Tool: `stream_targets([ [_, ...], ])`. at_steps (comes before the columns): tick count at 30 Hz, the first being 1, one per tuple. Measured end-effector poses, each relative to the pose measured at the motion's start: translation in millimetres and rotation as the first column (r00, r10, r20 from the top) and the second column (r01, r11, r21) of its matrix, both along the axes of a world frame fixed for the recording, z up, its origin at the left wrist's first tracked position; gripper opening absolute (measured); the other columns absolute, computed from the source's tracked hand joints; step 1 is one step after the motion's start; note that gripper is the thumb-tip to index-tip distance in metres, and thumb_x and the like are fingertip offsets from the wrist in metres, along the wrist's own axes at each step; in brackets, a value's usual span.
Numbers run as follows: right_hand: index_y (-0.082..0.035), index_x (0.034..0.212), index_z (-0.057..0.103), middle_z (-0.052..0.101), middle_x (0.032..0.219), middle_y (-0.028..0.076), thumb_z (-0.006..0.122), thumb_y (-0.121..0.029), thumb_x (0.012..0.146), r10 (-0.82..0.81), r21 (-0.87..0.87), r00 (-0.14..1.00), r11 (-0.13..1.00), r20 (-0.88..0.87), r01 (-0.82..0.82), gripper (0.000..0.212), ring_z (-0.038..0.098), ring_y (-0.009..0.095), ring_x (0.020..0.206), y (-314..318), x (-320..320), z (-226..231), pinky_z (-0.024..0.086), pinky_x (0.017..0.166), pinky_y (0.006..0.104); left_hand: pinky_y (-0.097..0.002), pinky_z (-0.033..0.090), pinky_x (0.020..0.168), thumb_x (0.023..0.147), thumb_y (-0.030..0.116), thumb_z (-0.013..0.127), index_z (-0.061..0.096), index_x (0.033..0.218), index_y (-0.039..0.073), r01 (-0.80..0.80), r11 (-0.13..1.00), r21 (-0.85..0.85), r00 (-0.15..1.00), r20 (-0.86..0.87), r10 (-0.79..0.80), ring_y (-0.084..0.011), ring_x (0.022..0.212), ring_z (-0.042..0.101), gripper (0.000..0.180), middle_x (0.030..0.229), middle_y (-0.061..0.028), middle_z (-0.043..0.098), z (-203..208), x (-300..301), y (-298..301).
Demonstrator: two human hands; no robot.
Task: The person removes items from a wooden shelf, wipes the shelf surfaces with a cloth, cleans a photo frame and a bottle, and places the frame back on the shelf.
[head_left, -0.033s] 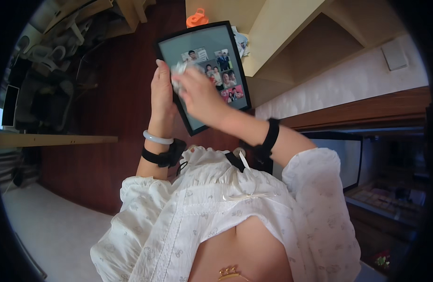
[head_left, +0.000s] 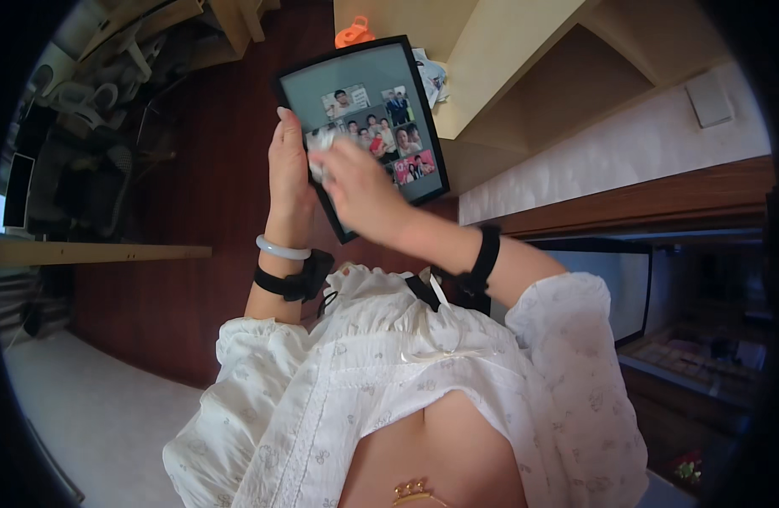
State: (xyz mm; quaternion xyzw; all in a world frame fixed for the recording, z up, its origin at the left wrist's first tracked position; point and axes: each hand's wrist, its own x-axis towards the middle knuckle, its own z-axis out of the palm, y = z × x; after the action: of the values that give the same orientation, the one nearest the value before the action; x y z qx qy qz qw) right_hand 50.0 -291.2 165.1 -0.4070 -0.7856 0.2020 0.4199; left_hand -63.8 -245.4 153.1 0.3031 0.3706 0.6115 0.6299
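A black-rimmed picture frame (head_left: 426,116) with several photos on a grey backing is held up at a tilt in front of me. My left hand (head_left: 288,165) grips its left edge, thumb pointing up along the rim and the other fingers hidden behind. My right hand (head_left: 360,178) is closed on a crumpled white cloth or tissue (head_left: 323,142), pressed to the left part of the frame's front near my left thumb. Motion smears this hand and the cloth slightly. Behind them the lower left photos are partly covered.
An orange lidded bottle (head_left: 355,32) stands beyond the frame's top edge. Pale wooden shelving (head_left: 508,76) rises at the right, with crumpled white and blue packaging (head_left: 432,76) beside it. A wooden bar (head_left: 101,252) and a dark chair (head_left: 80,186) are at the left, over a red-brown floor (head_left: 211,110).
My right hand and the cloth have slid slightly down along the frame's front. The frame has shifted a little to the left, with my left hand still on its edge.
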Motion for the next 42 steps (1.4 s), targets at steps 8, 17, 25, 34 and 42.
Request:
stream_targets([
  [8,-0.003,0.089,0.062,0.054,0.089,0.011,0.055,0.001,0.068,0.032,0.126,0.959,0.99,0.28,-0.07,0.022,0.053,0.029,0.088,-30.6,71.6,-6.1,0.044,0.078,0.0353,-0.0308,0.049,0.084,0.093,0.052,0.041,0.052,0.12,0.0,-0.067,0.995,0.074,0.996,0.057,0.063,-0.0176,0.097,0.06,0.059,0.112,-0.0088,0.061,26.9,2.0,10.1],
  [17,-0.001,0.095,0.065,0.053,0.096,0.012,0.054,0.009,0.073,-0.367,-0.059,0.926,0.926,0.085,0.372,0.027,0.057,0.024,0.088,-3.0,210.9,-1.5,0.047,0.078,0.0306,-0.0324,0.049,0.087,0.09,0.055,0.043,0.049,0.122,0.001,-0.108,0.992,-0.072,0.992,0.052,0.112,-0.0194,0.099,0.06,0.063,0.114,-0.0107,0.06,53.9,11.9,0.3],
  [25,0.0,0.105,0.064,0.048,0.117,0.006,0.061,0.0,0.084,-0.358,-0.31,0.814,0.922,-0.457,0.231,0.021,0.048,0.015,0.107,-3.1,213.8,55.5,0.038,0.092,0.0248,-0.0347,0.052,0.087,0.092,0.052,0.041,0.048,0.123,0.0,0.06,0.998,0.016,0.951,0.303,-0.063,-0.0227,0.103,0.06,0.061,0.117,-0.0139,0.058,48.8,5.7,2.5],
  [34,0.0,0.108,0.063,0.051,0.115,0.006,0.06,0.002,0.084,-0.255,-0.141,0.867,0.967,-0.428,0.214,0.024,0.051,0.015,0.104,-21.3,174.3,85.6,0.04,0.09,0.0258,-0.0338,0.053,0.085,0.09,0.057,0.04,0.048,0.123,0.0,0.085,0.994,0.074,0.95,0.294,-0.103,-0.0229,0.103,0.061,0.066,0.117,-0.0146,0.058,56.2,2.4,0.0],
  [42,-0.004,0.103,0.062,0.062,0.093,0.012,0.061,0.004,0.072,-0.269,0.465,0.959,0.862,0.089,0.199,0.031,0.059,0.027,0.087,24.5,109.0,113.3,0.047,0.079,0.0333,-0.033,0.053,0.085,0.091,0.056,0.038,0.049,0.121,-0.001,0.137,0.982,0.128,0.96,0.227,-0.163,-0.0213,0.1,0.062,0.065,0.113,-0.0132,0.06,64.7,3.1,-4.2],
])
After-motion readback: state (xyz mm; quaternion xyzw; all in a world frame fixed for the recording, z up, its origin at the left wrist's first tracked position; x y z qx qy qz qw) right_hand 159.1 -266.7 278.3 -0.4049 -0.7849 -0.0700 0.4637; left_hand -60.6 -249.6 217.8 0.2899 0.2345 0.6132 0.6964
